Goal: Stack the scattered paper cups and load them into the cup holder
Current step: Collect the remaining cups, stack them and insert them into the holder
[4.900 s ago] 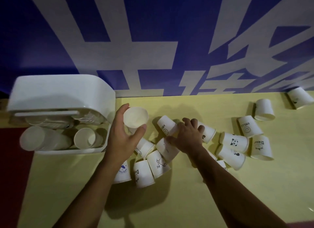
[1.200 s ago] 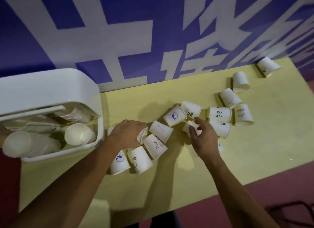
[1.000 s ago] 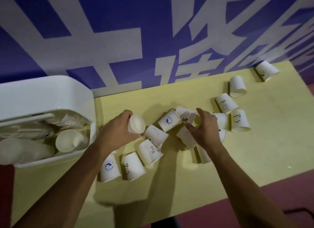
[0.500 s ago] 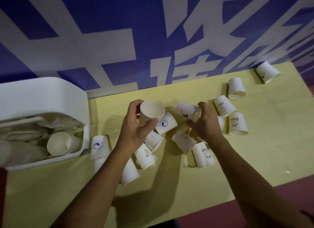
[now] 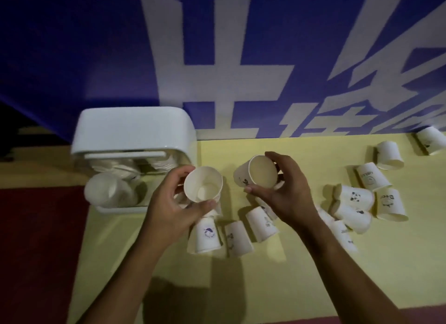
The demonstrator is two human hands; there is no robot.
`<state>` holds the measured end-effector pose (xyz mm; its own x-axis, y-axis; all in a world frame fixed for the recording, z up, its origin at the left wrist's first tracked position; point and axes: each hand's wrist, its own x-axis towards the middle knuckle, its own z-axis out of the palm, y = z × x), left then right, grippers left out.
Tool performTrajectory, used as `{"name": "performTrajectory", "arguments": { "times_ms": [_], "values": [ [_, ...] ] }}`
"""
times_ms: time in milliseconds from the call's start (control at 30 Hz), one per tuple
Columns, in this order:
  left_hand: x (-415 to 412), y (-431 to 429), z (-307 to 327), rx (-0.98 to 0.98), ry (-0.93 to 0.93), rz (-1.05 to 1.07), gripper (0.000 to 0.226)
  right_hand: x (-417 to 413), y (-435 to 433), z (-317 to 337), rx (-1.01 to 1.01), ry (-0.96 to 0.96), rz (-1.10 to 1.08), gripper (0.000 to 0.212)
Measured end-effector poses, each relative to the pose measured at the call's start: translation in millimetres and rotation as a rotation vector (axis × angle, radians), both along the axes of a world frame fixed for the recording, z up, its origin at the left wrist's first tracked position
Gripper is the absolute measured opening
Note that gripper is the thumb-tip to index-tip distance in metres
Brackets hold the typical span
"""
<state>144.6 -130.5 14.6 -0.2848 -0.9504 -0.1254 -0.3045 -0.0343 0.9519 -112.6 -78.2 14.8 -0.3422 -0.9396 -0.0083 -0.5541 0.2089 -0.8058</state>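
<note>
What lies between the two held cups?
Nothing; the head view shows only bare yellow table between the left cup in the left hand and the right cup in the right hand.

Left cup [image 5: 203, 184], in my left hand [image 5: 169, 208]: white inside and at the rim. Right cup [image 5: 260, 171], in my right hand [image 5: 287, 193]: cream-white inside, dark print on its white wall. The loose cups I see are all white. Emblem cup [image 5: 207, 234]: round blue mark. Panda cup [image 5: 354, 197]: black-and-white panda. Lettered cup [image 5: 389, 204]: black lettering. Holder [image 5: 135, 130]: plain white. Table [image 5: 289, 275]: pale yellow. Banner [image 5: 72, 46]: deep blue, large white characters. Floor [image 5: 36, 239]: dark red.
</note>
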Motion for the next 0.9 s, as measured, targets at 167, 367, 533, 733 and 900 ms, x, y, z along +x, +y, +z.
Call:
{"name": "performTrajectory", "arguments": {
  "times_ms": [167,367,533,733,900],
  "values": [
    [73.1,-2.7,-4.9,-0.057,-0.036,0.093,0.077,77.0,-17.5,-9.2,-0.038,-0.020,0.121,0.083],
    [101.1,-22.3,-27.0,-0.109,-0.081,0.138,0.073,120.3,-23.0,-13.6,-0.044,-0.035,0.112,0.079],
    [93.2,-35.1,-50.4,-0.091,-0.144,0.077,0.072,127.9,-21.9,-14.4,-0.049,-0.011,0.093,0.075],
    [86.3,-39.5,-77.8,-0.071,-0.400,-0.023,0.081,129.6,-18.0,-15.4,-0.046,0.022,0.072,0.078],
    [84.0,-41.6,-86.0,-0.018,-0.443,-0.012,0.085,138.3,-22.2,-15.5,-0.111,0.037,0.076,0.075]
  ]
}}
